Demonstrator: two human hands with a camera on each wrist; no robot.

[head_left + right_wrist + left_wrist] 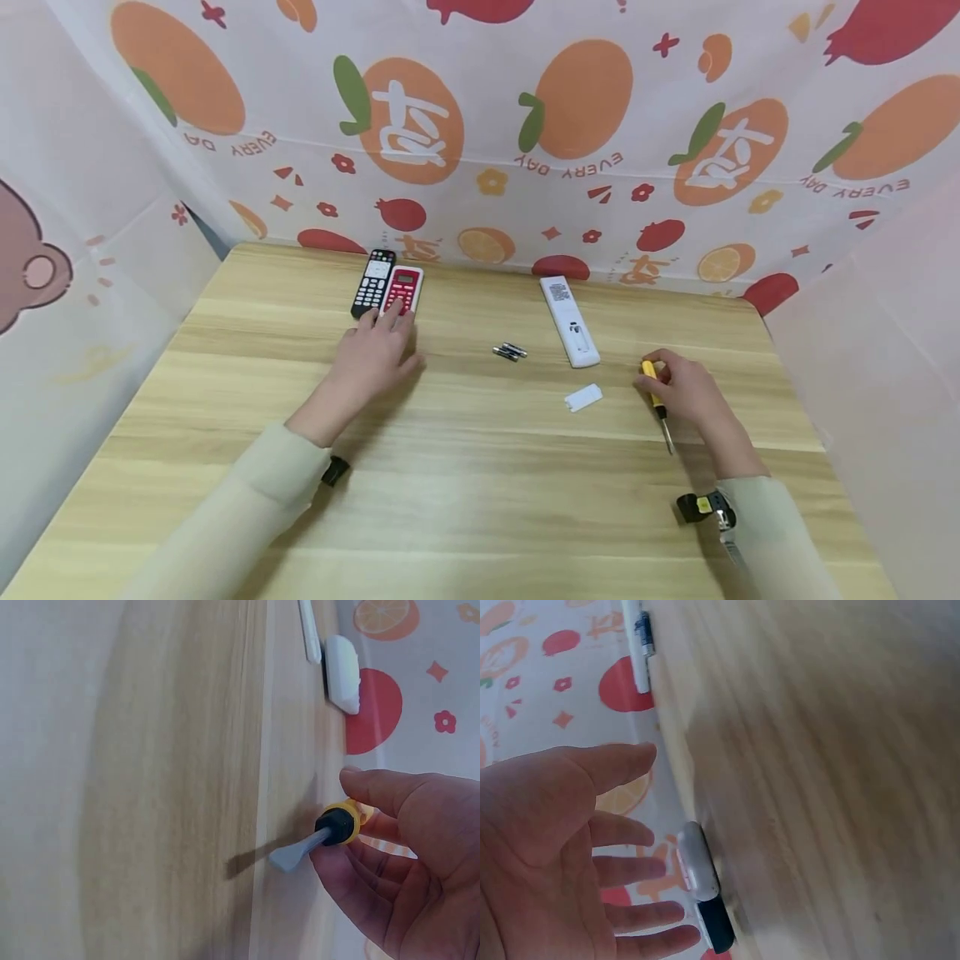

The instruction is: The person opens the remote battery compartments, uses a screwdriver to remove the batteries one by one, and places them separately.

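Observation:
My left hand (375,348) reaches to the red-and-white remote (403,287), its fingertips over the lower keys and the thumb held apart. Right beside that remote lies a black remote (372,283) with white keys. In the left wrist view the fingers (630,868) are loosely extended, near the remotes' ends. At the right, my right hand (686,385) grips a screwdriver (653,385) by its yellow handle, with the flat metal tip pointing toward the front of the table. The right wrist view shows the screwdriver's black collar (336,825) between thumb and fingers.
A white remote (570,323) lies back-up with its battery bay exposed. Several small batteries (510,351) lie left of it, and a white battery cover (583,397) sits in front. Behind the wooden table (450,500) hangs a fruit-print cloth (495,108).

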